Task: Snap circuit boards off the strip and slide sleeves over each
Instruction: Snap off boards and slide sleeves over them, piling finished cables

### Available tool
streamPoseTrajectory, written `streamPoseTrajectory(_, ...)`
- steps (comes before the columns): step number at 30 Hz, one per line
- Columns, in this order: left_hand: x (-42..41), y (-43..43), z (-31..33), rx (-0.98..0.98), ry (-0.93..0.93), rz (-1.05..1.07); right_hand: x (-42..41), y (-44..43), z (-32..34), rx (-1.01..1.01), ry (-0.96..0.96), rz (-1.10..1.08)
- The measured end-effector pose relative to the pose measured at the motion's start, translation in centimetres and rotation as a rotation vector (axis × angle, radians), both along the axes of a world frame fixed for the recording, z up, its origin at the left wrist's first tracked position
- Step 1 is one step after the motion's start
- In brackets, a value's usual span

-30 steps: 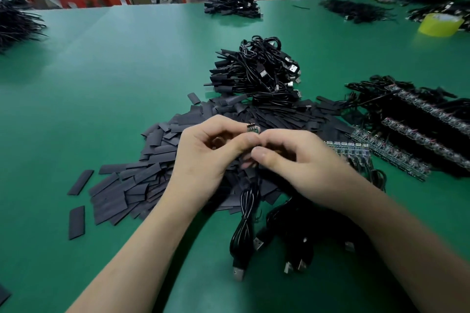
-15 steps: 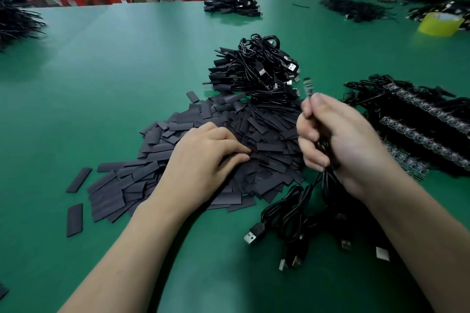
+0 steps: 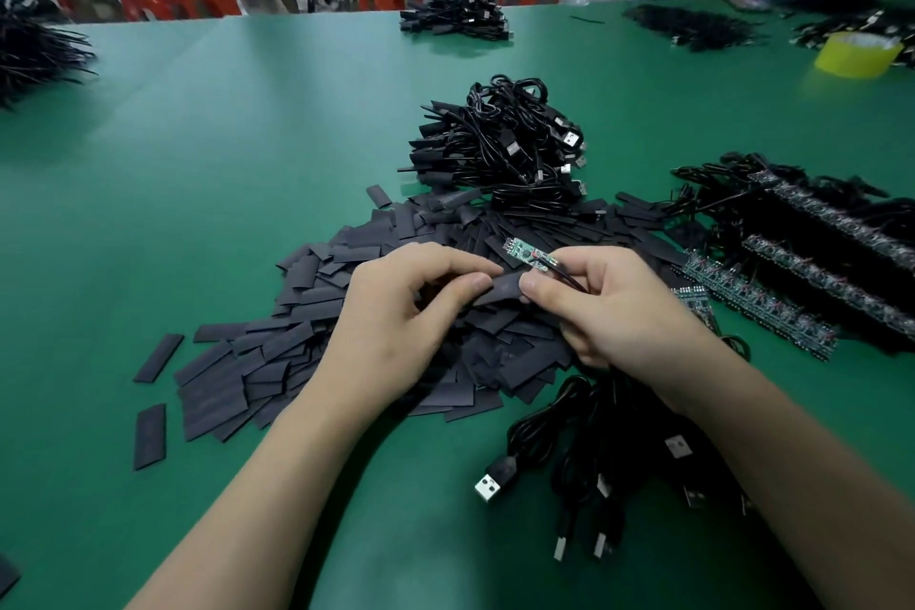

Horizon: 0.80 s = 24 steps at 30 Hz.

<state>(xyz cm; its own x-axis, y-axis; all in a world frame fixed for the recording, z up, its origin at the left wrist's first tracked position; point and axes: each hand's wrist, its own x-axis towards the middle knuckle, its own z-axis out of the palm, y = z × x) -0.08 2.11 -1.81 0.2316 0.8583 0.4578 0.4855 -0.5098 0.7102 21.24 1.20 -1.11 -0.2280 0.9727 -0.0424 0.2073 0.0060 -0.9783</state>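
Observation:
My right hand [image 3: 614, 307] pinches a small green circuit board [image 3: 524, 253] at its wired end, so the board points up and left above the pile. Its black cable runs down under that hand to loose USB cables [image 3: 609, 476]. My left hand [image 3: 396, 317] pinches one flat black sleeve [image 3: 500, 288] between thumb and fingers; my right thumb touches the sleeve's other end. The sleeve lies just below the board, apart from it. A wide pile of black sleeves [image 3: 307, 352] spreads beneath both hands. Strips of joined boards [image 3: 762, 302] lie to the right.
A heap of sleeved cables [image 3: 505, 144] sits behind the sleeve pile. Further cable bundles [image 3: 453, 17] lie at the table's far edge, and a yellow tape roll [image 3: 856, 55] at far right. People work at the back right; red stools stand behind the green table [image 3: 223, 164].
My right hand came down and left from its raised position, bringing the board over the pile. My left hand lifted one sleeve from the pile and both hands met at it.

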Motion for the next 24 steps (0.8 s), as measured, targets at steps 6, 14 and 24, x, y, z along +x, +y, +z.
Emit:
streamPoseTrajectory(6,0.7,-0.2,-0.3,0.133,0.072,-0.013,-0.1,0.0,0.1,-0.02,0.045,0.044)
streamPoseTrajectory(14,0.0,0.4,-0.2,-0.002,-0.127,0.11,0.6,0.2,0.7,-0.012,0.087,-0.049)
streamPoseTrajectory(24,0.0,0.3,-0.1,-0.06,-0.203,0.106,0.9,0.1,0.9,-0.035,-0.029,0.065)
